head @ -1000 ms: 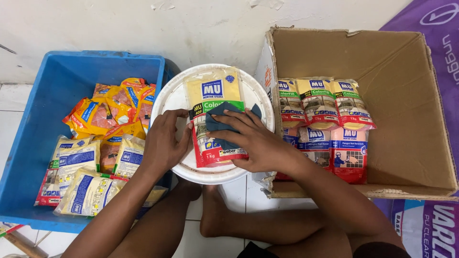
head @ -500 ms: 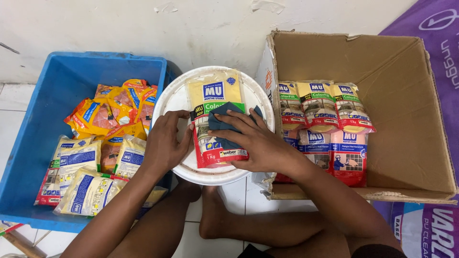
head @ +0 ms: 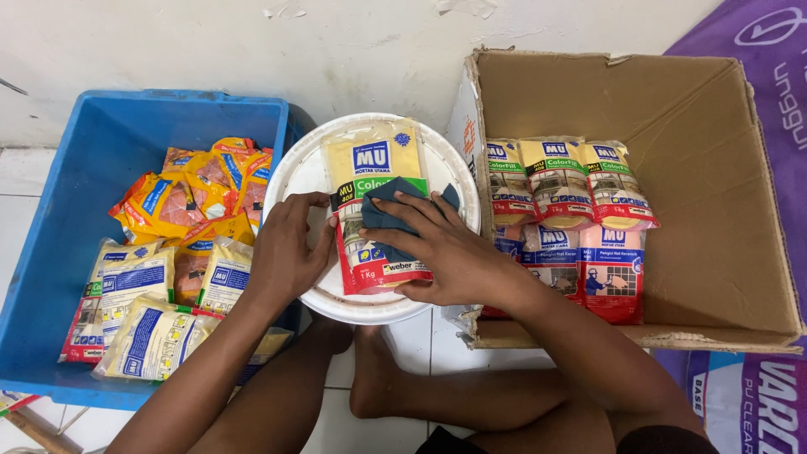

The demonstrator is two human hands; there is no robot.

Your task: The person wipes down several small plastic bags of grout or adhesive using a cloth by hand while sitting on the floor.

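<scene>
A yellow and red packet (head: pixel 370 168) lies flat on a round white lid (head: pixel 296 175). My right hand (head: pixel 437 248) presses a dark blue cloth (head: pixel 388 214) onto the packet's middle. My left hand (head: pixel 286 256) rests at the packet's left edge, thumb and fingers holding it steady against the lid.
A blue plastic bin (head: pixel 84 151) on the left holds several yellow, orange and white packets (head: pixel 181 202). An open cardboard box (head: pixel 714 202) on the right has several similar packets (head: pixel 563 181) stacked at its left side. My bare legs and foot (head: pixel 374 378) lie below the lid on the tiled floor.
My right hand has slid the cloth slightly across the packet. My left hand stays at the packet's left edge.
</scene>
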